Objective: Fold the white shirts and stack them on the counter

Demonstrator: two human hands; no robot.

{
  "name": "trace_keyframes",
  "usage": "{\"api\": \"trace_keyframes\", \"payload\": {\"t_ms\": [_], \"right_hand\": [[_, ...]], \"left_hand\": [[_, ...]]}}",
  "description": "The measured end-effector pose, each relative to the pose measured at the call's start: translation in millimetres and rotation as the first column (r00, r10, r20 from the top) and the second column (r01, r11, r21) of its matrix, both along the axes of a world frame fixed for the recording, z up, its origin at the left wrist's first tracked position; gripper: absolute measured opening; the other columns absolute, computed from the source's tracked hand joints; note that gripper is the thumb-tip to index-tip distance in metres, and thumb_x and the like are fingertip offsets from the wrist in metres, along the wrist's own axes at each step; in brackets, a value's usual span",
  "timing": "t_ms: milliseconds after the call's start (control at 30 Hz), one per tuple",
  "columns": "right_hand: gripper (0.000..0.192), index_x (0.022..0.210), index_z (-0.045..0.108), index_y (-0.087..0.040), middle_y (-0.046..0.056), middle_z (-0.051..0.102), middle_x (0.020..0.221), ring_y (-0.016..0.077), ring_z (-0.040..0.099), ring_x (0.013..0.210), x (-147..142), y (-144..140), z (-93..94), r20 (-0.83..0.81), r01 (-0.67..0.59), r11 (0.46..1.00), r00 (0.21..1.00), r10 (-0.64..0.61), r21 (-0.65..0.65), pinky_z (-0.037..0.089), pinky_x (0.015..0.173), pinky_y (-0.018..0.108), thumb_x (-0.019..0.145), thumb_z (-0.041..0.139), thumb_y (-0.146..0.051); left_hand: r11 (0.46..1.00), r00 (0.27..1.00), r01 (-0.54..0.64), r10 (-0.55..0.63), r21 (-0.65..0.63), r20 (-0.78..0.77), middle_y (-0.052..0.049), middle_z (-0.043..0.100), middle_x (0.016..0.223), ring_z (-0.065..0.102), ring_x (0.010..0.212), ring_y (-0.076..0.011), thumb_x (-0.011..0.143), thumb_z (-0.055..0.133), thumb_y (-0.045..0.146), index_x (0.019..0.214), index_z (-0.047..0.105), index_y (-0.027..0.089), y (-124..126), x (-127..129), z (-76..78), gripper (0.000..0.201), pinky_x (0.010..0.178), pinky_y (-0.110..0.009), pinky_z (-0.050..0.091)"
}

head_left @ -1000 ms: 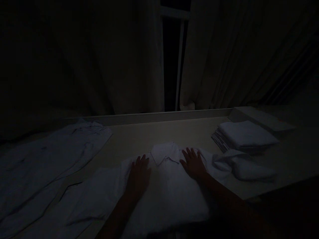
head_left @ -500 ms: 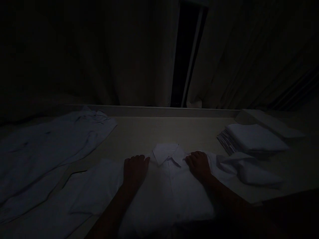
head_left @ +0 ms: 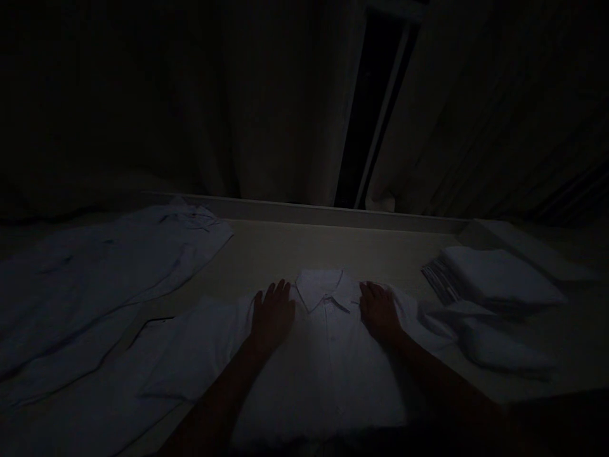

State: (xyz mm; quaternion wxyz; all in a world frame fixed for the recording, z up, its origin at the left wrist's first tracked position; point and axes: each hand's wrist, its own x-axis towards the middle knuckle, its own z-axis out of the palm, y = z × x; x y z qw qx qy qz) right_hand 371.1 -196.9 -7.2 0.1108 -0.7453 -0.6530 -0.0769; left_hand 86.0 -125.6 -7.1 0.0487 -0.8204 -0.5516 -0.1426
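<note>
**On a dim table: white shirt being pressed flat by two hands**

Over most of the scene, detail is being swallowed by darkness, so honestly not much can be made out beyond the pale cloth. The near hem of the white shirt [head_left: 328, 362] is being lost in shadow at the bottom edge, and both forearms are being cut off there too. The shirt is being held face-up at the middle of the table [head_left: 285, 247], collar pointing away, with a button placket only faintly being shown. The left hand [head_left: 272, 314] is being laid palm-down just left of the collar, fingers spread flat, nothing being pinched. The right hand [head_left: 379, 312] is being pressed on the other shoulder, fingers close together and flat on the cloth.

Off to the left, a rumpled garment [head_left: 104, 266] is being spread out, soft and creased. At the right, a neat folded stack [head_left: 495, 276] is being shown, with a loose sleeve-like roll in front. Heavy pleated curtains [head_left: 266, 114] are being hung behind.
</note>
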Motion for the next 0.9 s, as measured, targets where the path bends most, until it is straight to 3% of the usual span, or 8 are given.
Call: {"api": "trace_keyframes", "payload": {"t_ms": [133,233,367,433,533,667,800,900], "right_hand": [[0.043,0.133,0.051,-0.020,0.010,0.051,0.136,0.0253,0.041,0.123,-1,-3,0.9,-0.011,0.011,0.999,1.000,-0.011,0.031,0.025,0.105,0.042,0.097,0.031,-0.031],[0.039,0.123,0.059,-0.019,0.010,0.056,0.128,0.0249,0.046,0.116,-3,-5,4.7,-0.025,0.003,0.999,1.000,-0.002,0.042,0.030,0.100,0.039,0.097,0.034,-0.033],[0.039,0.116,0.063,-0.021,0.009,0.062,0.119,0.0240,0.049,0.111,-6,-8,9.5,-0.045,-0.076,0.997,0.996,0.077,0.035,0.032,0.098,0.039,0.098,0.032,-0.036],[0.039,0.116,0.064,-0.021,0.009,0.062,0.118,0.0237,0.050,0.110,-7,-10,10.5,-0.052,-0.095,0.995,0.994,0.097,0.040,0.032,0.098,0.039,0.099,0.032,-0.035],[0.039,0.111,0.067,-0.021,0.010,0.064,0.116,0.0239,0.051,0.110,-5,-7,12.4,-0.128,-0.070,0.997,0.989,0.075,0.037,0.035,0.096,0.038,0.098,0.034,-0.036],[0.050,0.096,0.071,-0.019,0.011,0.069,0.099,0.0223,0.061,0.097,0,19,21.0,-0.429,0.016,0.999,0.903,-0.027,-0.027,0.044,0.084,0.033,0.098,0.028,-0.045],[0.051,0.122,0.061,-0.018,0.011,0.066,0.116,0.0216,0.064,0.099,-7,62,30.1,-0.633,0.044,0.998,0.771,-0.064,-0.048,0.049,0.081,0.031,0.091,0.043,-0.054],[0.056,0.125,0.058,-0.015,0.011,0.071,0.104,0.0213,0.068,0.086,-17,85,34.6,-0.655,0.019,0.996,0.752,-0.073,-0.089,0.052,0.072,0.030,0.084,0.057,-0.052]], "left_hand": [[1.000,0.999,0.022,-0.022,0.005,-0.029,-0.016,0.063,0.119,0.054,0.110,-0.0306,0.093,0.030,0.029,0.112,0.064,0.015,0,-1,15.2,0.041,0.097,-0.051,0.032],[0.998,1.000,0.021,-0.021,-0.057,-0.014,-0.013,0.068,0.097,0.058,0.096,-0.0297,0.094,0.028,0.030,0.093,0.068,0.019,2,-7,24.7,0.042,0.087,-0.048,0.036],[0.976,0.996,-0.009,0.027,-0.217,0.082,-0.012,0.070,0.100,0.060,0.095,-0.0307,0.095,0.027,0.034,0.109,0.066,0.024,12,-14,27.8,0.043,0.083,-0.049,0.038],[0.944,0.979,0.019,0.049,-0.329,0.198,-0.011,0.071,0.103,0.061,0.099,-0.0298,0.095,0.028,0.039,0.108,0.068,0.024,17,-15,27.6,0.044,0.086,-0.047,0.039],[0.898,0.889,0.091,0.121,-0.430,0.441,-0.008,0.071,0.106,0.062,0.101,-0.0256,0.090,0.040,0.047,0.100,0.069,0.023,20,-13,26.5,0.039,0.087,-0.040,0.041],[0.905,0.756,0.210,0.089,-0.369,0.649,-0.004,0.071,0.094,0.064,0.089,-0.0197,0.082,0.052,0.043,0.091,0.065,0.021,17,-10,25.8,0.027,0.083,-0.032,0.046],[0.916,0.645,0.309,-0.006,-0.254,0.764,-0.001,0.067,0.086,0.062,0.084,-0.0164,0.079,0.054,0.035,0.082,0.059,0.021,10,-7,31.6,0.015,0.080,-0.028,0.047],[0.916,0.605,0.341,-0.042,-0.211,0.795,0.000,0.065,0.082,0.062,0.082,-0.0151,0.077,0.053,0.027,0.078,0.057,0.022,5,-5,38.4,0.006,0.079,-0.027,0.047]]}}
